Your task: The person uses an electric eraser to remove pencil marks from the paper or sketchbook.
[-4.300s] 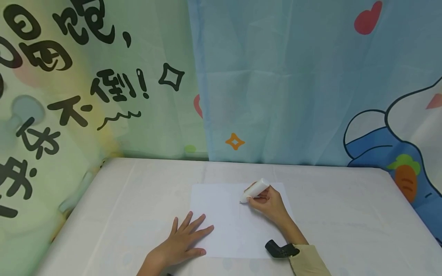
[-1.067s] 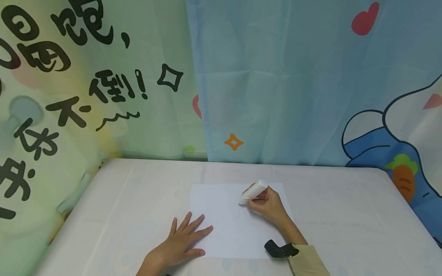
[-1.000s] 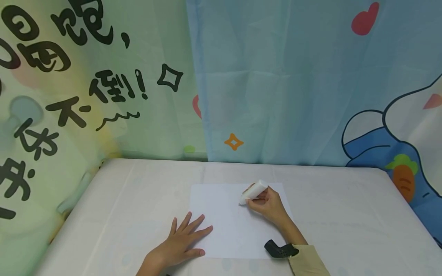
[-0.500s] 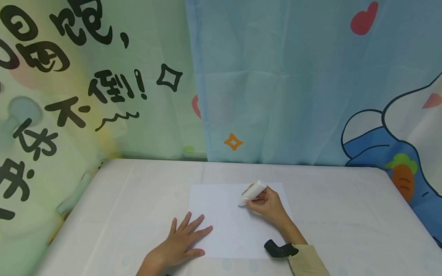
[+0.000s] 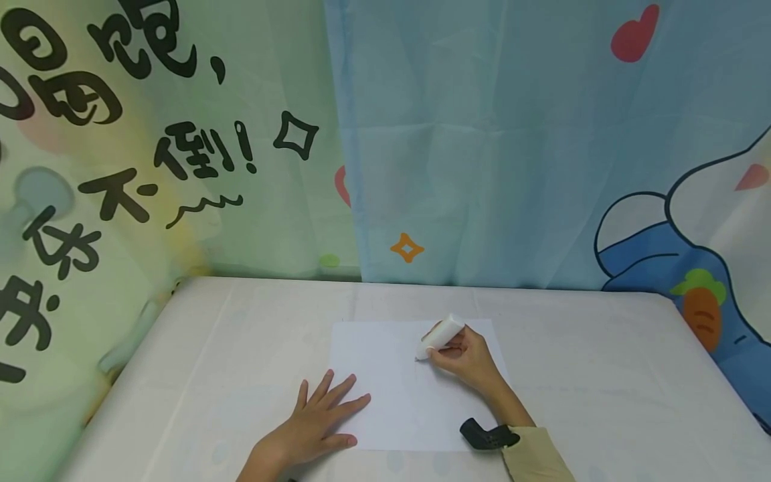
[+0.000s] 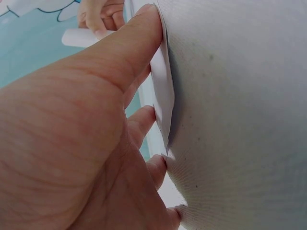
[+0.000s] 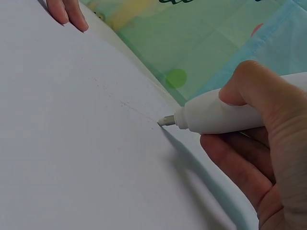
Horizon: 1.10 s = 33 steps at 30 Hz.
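Note:
A thick white electric eraser (image 5: 442, 336) slants in my right hand (image 5: 472, 361), pinched between thumb and fingers. In the right wrist view its metal collet (image 7: 168, 120) ends in a short tip that meets the white paper (image 7: 86, 143). A thin reddish line (image 7: 136, 111) and scattered specks trail away from that tip. My left hand (image 5: 313, 422) lies spread on the left edge of the paper sheet (image 5: 391, 402), part of its palm on the tablecloth. Seen from the left wrist, the thumb (image 6: 139, 28) rests at the paper's slightly lifted edge.
A white cloth covers the table (image 5: 241, 348). Behind it hang a green curtain (image 5: 283, 221) with black lettering and a blue curtain (image 5: 482, 167) with cartoon prints. A black strap piece (image 5: 489, 435) sits at my right wrist, beside a beige sleeve (image 5: 536, 452).
The eraser's tip has crept slightly toward me over the paper, with my right hand keeping the same grip. My left hand stays in place on the sheet.

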Motion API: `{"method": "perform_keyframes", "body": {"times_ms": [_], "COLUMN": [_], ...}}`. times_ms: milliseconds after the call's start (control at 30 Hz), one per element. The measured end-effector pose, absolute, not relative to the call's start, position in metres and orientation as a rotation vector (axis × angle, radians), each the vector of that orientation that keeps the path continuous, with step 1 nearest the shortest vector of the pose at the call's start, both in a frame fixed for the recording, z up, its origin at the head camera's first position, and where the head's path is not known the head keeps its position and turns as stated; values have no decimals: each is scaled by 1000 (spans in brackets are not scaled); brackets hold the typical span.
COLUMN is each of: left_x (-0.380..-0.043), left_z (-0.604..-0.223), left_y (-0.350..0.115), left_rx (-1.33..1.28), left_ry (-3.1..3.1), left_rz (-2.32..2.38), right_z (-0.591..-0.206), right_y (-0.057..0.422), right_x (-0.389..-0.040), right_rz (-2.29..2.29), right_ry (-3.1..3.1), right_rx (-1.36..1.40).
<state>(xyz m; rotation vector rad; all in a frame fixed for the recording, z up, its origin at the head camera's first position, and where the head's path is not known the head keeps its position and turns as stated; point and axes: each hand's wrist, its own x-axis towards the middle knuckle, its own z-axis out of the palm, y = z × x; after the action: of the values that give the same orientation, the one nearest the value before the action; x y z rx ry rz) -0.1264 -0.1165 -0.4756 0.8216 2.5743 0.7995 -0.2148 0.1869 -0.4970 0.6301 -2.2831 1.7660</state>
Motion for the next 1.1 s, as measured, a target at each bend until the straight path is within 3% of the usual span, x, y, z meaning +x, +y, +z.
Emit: {"method": "perform_keyframes", "body": {"times_ms": [1100], "left_x": [-127], "left_z": [-474], "left_y": [-116], "left_rx": [808], "left_ry": [2560], "left_rz": [816], "right_z": [-500], "right_y": [188], "right_x": [-216], "right_rz": [1790], "right_ry": [-2268], "right_rx": [670]}}
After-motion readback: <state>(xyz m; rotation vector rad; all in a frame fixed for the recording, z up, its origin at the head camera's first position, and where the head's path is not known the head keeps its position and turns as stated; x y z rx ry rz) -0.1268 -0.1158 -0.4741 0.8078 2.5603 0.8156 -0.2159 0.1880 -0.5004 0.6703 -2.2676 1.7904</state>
